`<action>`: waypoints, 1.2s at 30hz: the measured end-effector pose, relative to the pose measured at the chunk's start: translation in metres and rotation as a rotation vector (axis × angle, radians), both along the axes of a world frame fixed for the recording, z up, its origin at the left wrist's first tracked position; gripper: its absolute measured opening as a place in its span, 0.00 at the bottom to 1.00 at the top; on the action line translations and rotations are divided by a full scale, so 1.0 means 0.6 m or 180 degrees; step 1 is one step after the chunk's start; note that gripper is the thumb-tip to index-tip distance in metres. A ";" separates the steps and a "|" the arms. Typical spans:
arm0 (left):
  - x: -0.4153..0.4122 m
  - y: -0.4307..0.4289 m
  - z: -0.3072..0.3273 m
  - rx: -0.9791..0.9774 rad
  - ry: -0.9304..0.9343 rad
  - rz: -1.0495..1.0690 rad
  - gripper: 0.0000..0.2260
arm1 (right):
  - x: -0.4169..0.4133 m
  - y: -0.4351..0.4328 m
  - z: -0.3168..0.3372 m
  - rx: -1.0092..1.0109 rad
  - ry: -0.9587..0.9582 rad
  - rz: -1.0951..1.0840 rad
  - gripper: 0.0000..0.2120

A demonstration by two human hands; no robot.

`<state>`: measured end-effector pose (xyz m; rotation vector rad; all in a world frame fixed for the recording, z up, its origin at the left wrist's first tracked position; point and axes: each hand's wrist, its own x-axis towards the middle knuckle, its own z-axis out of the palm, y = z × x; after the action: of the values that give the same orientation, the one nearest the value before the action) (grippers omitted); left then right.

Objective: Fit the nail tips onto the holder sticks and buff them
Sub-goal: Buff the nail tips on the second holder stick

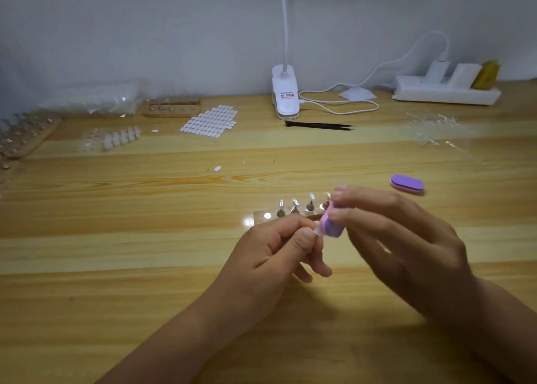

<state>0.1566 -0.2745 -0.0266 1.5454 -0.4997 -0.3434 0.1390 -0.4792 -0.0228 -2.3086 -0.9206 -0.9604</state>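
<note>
left hand [279, 247] fingers [305, 239] pinch the nail tip [316, 232] on its stick, just in front of the holder base [261, 218]. right hand [401, 238] fingers pinch the buffer block [331, 226] against it. Risk: heavy pressure could pop the tip off.

Left hand [273, 255] fingers curled, pinching; right hand [406, 238] fingers pinching; forearms converge.
</note>
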 end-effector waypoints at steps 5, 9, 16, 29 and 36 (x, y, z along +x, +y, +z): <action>-0.001 -0.001 0.002 0.0001 -0.0074 -0.0067 0.11 | -0.001 0.000 -0.004 -0.0364 -0.0107 0.0221 0.12; 0.000 -0.001 0.001 -0.0005 -0.0022 0.0025 0.11 | -0.001 0.000 0.000 -0.0026 -0.0038 0.0007 0.11; -0.001 0.000 0.003 -0.0039 -0.0015 0.0044 0.10 | 0.003 -0.007 0.000 -0.0237 -0.0120 -0.0061 0.12; 0.002 0.002 0.018 -0.0098 0.0423 0.0051 0.13 | 0.015 -0.007 -0.004 0.0393 -0.0035 -0.0450 0.11; -0.002 0.004 0.018 -0.0165 0.0463 -0.0216 0.14 | 0.001 0.008 -0.009 -0.0002 0.0049 0.0108 0.10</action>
<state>0.1556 -0.2720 -0.0160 1.4439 -0.4444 -0.4877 0.1399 -0.4744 -0.0285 -2.2903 -0.9508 -0.9272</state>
